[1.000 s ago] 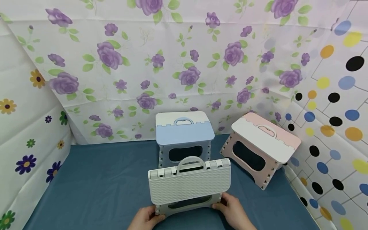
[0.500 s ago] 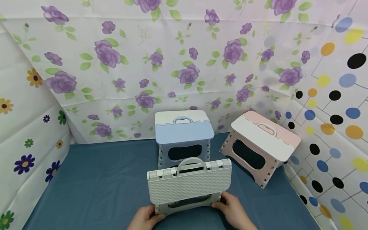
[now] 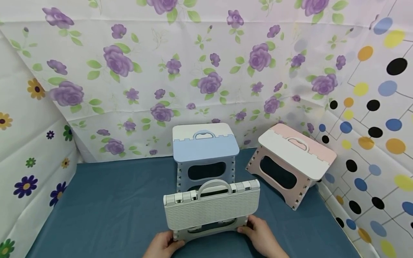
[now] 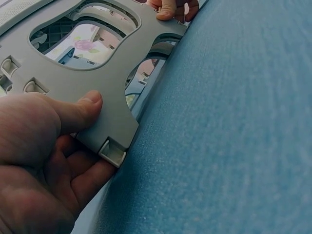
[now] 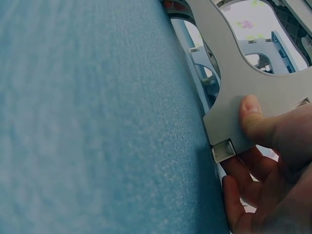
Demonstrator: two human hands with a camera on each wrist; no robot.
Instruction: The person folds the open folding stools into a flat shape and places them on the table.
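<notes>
A pale grey-green folding step stool with a woven-textured top and an arched carry handle stands at the front of the cloth, its top sloping down toward me. My left hand grips the left lower corner of its near leg panel. In the left wrist view the thumb lies on the panel's face, with the fingers curled behind near the foot. My right hand pinches the opposite corner likewise, thumb in front and fingers behind in the right wrist view. Through the panel's cut-out another leg part shows.
Behind it stands an unfolded blue and white stool, partly overlapped by the grey-green one. A pink and white stool sits angled at the right. Patterned sheets wall in the dark blue cloth at the back and sides.
Both hands keep their grip. The grey-green stool's top has tipped slightly, its left end shifting a little left, and more of the rear leg part shows through the cut-out.
</notes>
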